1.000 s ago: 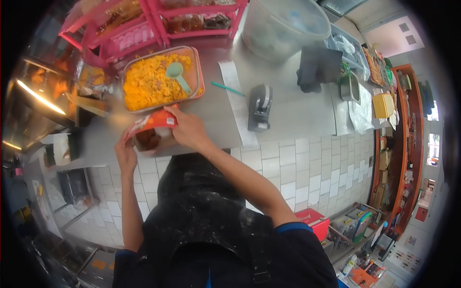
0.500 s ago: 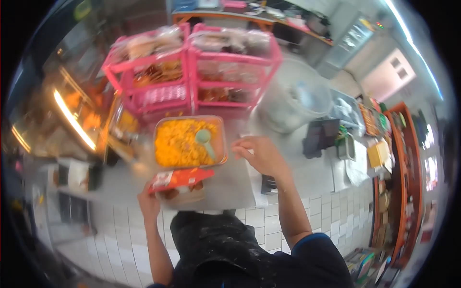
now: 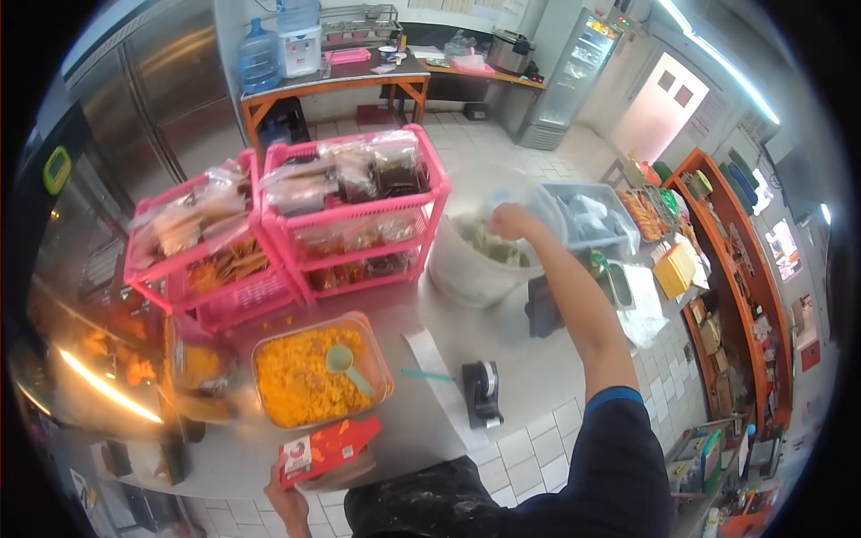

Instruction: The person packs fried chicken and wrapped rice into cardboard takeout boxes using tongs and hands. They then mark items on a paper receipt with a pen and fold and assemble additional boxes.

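Observation:
My left hand (image 3: 289,500) grips a red paper food box (image 3: 330,451) with a white label at the counter's near edge. Just beyond it sits a clear tub (image 3: 384,363) of yellow-orange food (image 3: 291,377), with a pale green scoop (image 3: 341,360) lying on top. My right hand (image 3: 515,221) reaches over a large translucent bucket (image 3: 473,289), its fingers curled together at the opening. Whitish-green contents (image 3: 484,240) show inside the bucket. Whatever those fingers may hold is hidden.
Pink stacked baskets (image 3: 354,215) of bagged items stand behind the tub. A black tape dispenser (image 3: 484,394) and a thin green stick (image 3: 427,374) lie on the steel counter (image 3: 417,421). Right of the bucket is a blue-grey bin (image 3: 619,235). A lit display case (image 3: 108,386) glows at left.
My right hand has moved from beside the food tub, forward and right, to the bucket. My left hand still holds the red box. The view has turned upward and to the right.

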A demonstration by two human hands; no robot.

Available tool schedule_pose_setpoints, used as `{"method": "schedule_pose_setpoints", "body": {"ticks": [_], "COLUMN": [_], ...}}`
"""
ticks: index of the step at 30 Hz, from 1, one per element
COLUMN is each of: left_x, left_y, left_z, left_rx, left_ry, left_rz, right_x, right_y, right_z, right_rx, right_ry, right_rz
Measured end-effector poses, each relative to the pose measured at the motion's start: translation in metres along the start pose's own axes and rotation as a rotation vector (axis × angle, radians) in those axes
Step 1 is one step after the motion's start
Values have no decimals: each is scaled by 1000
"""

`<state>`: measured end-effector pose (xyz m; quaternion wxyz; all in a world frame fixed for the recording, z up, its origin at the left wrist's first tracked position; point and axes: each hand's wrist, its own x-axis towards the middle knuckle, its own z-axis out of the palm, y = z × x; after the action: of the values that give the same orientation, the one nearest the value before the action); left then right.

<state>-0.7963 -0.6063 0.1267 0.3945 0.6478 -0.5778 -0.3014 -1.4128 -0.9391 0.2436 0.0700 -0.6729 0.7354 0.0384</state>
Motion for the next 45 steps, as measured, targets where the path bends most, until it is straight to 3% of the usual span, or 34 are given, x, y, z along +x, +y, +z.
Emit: {"method": "schedule_pose_setpoints", "body": {"ticks": [2, 3, 5, 9, 11, 12, 14, 16, 18, 20, 23, 27, 29, 30, 32, 33, 34, 35, 37, 40, 41, 43, 45], "left_x": [-2, -3, -6, -3, -1, 2, 7, 10, 17, 16, 31, 37, 38, 39, 38, 38, 38, 36, 34, 35, 37, 34, 36], "left_y": [-4, -6, -8, 8, 10, 13, 17, 18, 19, 15, 9, 7, 20, 30, 33, 34, 28, 25, 21, 18, 15, -2, -21], "left_z": [5, 7, 7, 9, 7, 5, -1, -13, -10, -12, -18, -19, -18, -16, -17, -13, -14, -15, -12, -13, -12, -14, -18], "left_rx": [-160, -139, -210, -160, -53, -8, -3, 15, 207, 187, 225, 263, 253, 233, 259, 260, 289, 280, 256, 192, 181, 303, 394], "left_ry": [55, 63, 54, 66, 58, 38, -18, -126, -46, -60, 13, -95, -62, -55, -32, -24, -59, -135, -45, -90, -93, -43, -98], "left_rz": [-77, -79, -185, -171, -155, -157, -154, -145, -7, -37, 38, 1, -58, -157, -153, -130, -103, -96, -102, -99, -92, 75, 145], "right_x": [54, 58, 40, 58, 73, 70, 66, 42, 32, 14, 42, 50, 103, 116, 109, 127, 93, 87, 62, 13, -1, -63, -153], "right_y": [17, 8, -25, -28, -22, -15, -9, -13, -10, -4, 9, -15, 14, 3, 18, 26, -4, -6, -24, -56, -64, -83, -131], "right_z": [36, 32, 9, 51, 60, 62, 62, 29, 15, 22, 41, 43, 111, 122, 140, 155, 98, 88, 52, 6, -2, -16, -32], "right_rx": [-440, -423, -29, -56, 37, -198, -110, -168, -139, -102, -261, -206, -184, -163, -196, -149, -362, -276, -162, 56, 98, 50, 1130], "right_ry": [-361, -362, -350, -291, -292, -132, 289, 320, 274, 244, 20, -224, -126, -132, 54, -19, -156, -66, 153, 479, 572, 869, 407], "right_rz": [-63, -79, 198, 106, 216, 73, 59, 32, 64, 88, 21, 106, -2, -28, -60, 27, -54, 26, 145, 204, 207, -20, -18]}}
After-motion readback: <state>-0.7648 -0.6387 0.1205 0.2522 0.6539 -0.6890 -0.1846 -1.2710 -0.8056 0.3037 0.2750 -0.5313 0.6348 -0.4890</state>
